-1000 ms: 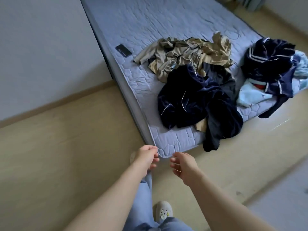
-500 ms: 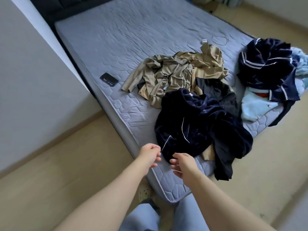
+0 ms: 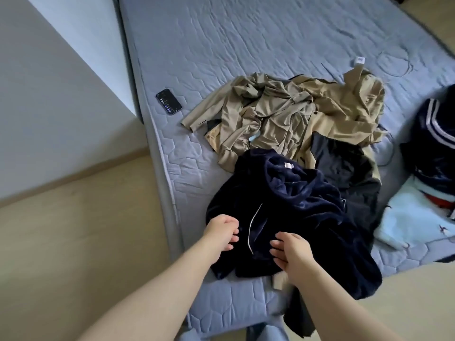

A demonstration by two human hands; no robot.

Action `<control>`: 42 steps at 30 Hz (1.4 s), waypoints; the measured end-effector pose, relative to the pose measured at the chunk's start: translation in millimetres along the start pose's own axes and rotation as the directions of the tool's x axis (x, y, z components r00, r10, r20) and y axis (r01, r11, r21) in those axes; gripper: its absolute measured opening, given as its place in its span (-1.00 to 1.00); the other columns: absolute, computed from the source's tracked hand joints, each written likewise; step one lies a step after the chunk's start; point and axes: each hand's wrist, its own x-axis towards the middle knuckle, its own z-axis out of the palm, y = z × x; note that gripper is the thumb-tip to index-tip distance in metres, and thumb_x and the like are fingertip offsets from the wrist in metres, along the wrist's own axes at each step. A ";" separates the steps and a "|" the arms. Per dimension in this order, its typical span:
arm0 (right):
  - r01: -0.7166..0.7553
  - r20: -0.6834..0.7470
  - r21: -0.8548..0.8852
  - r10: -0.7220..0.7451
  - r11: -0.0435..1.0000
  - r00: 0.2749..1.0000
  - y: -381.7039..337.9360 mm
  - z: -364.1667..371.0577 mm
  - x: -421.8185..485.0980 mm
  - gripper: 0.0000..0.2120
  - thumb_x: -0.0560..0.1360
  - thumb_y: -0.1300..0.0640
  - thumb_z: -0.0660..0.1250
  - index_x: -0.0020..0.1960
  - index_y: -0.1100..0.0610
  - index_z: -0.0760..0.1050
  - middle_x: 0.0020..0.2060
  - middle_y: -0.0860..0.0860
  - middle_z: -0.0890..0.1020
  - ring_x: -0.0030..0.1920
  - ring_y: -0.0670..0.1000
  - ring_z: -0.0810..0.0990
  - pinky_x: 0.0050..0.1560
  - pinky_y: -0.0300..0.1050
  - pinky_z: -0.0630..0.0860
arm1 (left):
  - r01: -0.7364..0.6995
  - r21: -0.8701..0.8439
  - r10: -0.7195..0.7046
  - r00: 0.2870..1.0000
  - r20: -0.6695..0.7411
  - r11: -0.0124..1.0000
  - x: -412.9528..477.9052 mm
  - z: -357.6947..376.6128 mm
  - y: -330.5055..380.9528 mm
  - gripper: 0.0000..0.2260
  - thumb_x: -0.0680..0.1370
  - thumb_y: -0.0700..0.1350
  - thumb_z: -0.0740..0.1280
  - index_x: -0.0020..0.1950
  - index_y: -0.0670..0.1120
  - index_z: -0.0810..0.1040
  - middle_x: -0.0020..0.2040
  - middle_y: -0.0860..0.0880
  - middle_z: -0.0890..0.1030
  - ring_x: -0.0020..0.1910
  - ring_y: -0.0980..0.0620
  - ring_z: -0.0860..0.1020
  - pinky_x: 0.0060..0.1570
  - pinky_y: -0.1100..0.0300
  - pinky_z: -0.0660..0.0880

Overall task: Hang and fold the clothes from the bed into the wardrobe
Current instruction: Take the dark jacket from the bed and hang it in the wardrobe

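Observation:
A crumpled navy velvet garment [image 3: 295,212] with thin white piping lies near the front corner of the grey quilted mattress [image 3: 221,45]. My left hand [image 3: 222,231] hovers over its left edge with loosely curled fingers, holding nothing. My right hand [image 3: 290,252] is over its lower middle, fingers relaxed and pointing left, also empty. Behind the navy piece sprawls a khaki coat [image 3: 290,114], with a black garment [image 3: 344,166] beside it. At the right edge sits a pile with a navy striped jacket [image 3: 433,148] on a pale blue garment [image 3: 413,220].
A dark phone [image 3: 169,101] lies on the mattress near its left edge. A grey wall [image 3: 49,94] stands to the left, with beige floor [image 3: 73,242] below it. My blue trouser legs [image 3: 266,333] touch the bed's front corner.
I have stepped closer to the bed. Both hands moved forward from in front of the mattress corner to over the navy garment. The clothes have not shifted.

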 end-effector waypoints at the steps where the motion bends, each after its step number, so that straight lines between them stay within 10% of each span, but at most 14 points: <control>1: 0.002 0.000 -0.013 -0.002 1.000 1.000 -7.1 -5.2 12.4 -0.86 0.55 0.19 0.22 -0.19 0.09 0.44 -0.36 0.02 0.53 -0.40 -0.01 0.47 -0.36 -0.20 0.38 | 0.004 0.002 -0.004 1.000 0.002 1.000 8.0 10.3 6.0 -0.86 0.56 -0.14 0.19 -0.14 0.03 0.49 -0.19 0.03 0.55 -0.31 0.12 0.52 -0.38 0.29 0.45; 6: 0.045 -0.014 -0.037 -0.046 0.998 0.999 -45.6 -21.7 77.4 -0.85 0.56 0.20 0.19 -0.18 0.07 0.42 -0.29 0.02 0.52 -0.36 -0.01 0.47 -0.34 -0.18 0.40 | -0.019 -0.043 0.018 0.999 -0.031 0.999 60.6 64.1 40.9 -0.90 0.56 -0.10 0.21 0.03 -0.01 0.50 -0.13 0.02 0.53 -0.27 0.10 0.51 -0.31 0.24 0.50; 12: 0.255 -0.079 -0.253 -0.282 0.933 0.956 -69.7 -26.0 147.2 -0.68 0.51 0.20 0.18 0.26 0.11 0.38 0.05 0.10 0.47 -0.09 0.10 0.48 -0.05 0.00 0.45 | -0.115 -0.046 0.106 0.981 -0.163 0.992 130.0 110.3 76.6 -0.27 0.47 0.12 0.35 0.51 0.08 0.02 0.49 -0.02 0.10 0.33 -0.12 0.35 0.10 0.12 0.33; 18: 0.497 0.177 -0.687 -0.542 0.530 0.822 -80.7 -16.2 173.5 -0.45 0.51 0.06 0.23 0.47 -0.09 0.17 0.47 -0.01 0.17 0.38 0.19 0.23 0.33 0.07 0.24 | -0.092 0.274 0.146 0.973 -0.181 0.957 169.1 119.4 79.0 -0.33 0.54 -0.13 0.24 0.52 0.05 -0.08 0.47 -0.09 0.17 0.25 -0.16 0.43 -0.03 0.13 0.35; 27: 0.327 0.264 -0.912 -0.258 0.246 0.929 -41.5 -9.2 173.5 -0.40 0.47 -0.11 0.22 0.45 -0.17 0.10 0.17 0.06 0.55 0.22 0.18 0.43 0.15 -0.03 0.34 | -0.043 -0.001 0.042 0.977 -0.211 0.999 163.5 75.6 33.5 -0.76 0.51 -0.15 0.25 0.17 -0.06 0.48 0.09 -0.11 0.58 0.05 -0.14 0.54 0.09 0.05 0.52; 34: 0.354 0.242 -0.858 -0.316 0.373 0.917 -40.8 31.0 127.3 -0.77 0.51 -0.09 0.17 0.05 0.01 0.46 0.01 0.05 0.62 0.07 0.14 0.53 0.08 -0.03 0.43 | -0.114 -0.301 -0.001 0.934 -0.356 0.947 131.1 22.5 23.3 -0.89 0.55 -0.10 0.24 0.01 -0.11 0.46 0.04 -0.17 0.59 0.04 -0.18 0.55 0.12 -0.07 0.49; 42: 0.418 0.251 -0.843 -0.439 0.339 0.863 -48.0 98.2 23.8 -0.75 0.54 -0.01 0.13 -0.03 0.12 0.49 -0.09 0.07 0.59 0.02 0.15 0.55 -0.08 -0.10 0.37 | -0.283 -0.293 0.152 0.904 -0.399 0.913 63.6 -87.3 49.0 -0.92 0.55 -0.16 0.18 -0.02 -0.03 0.44 -0.03 -0.07 0.56 -0.07 -0.07 0.52 -0.01 0.10 0.47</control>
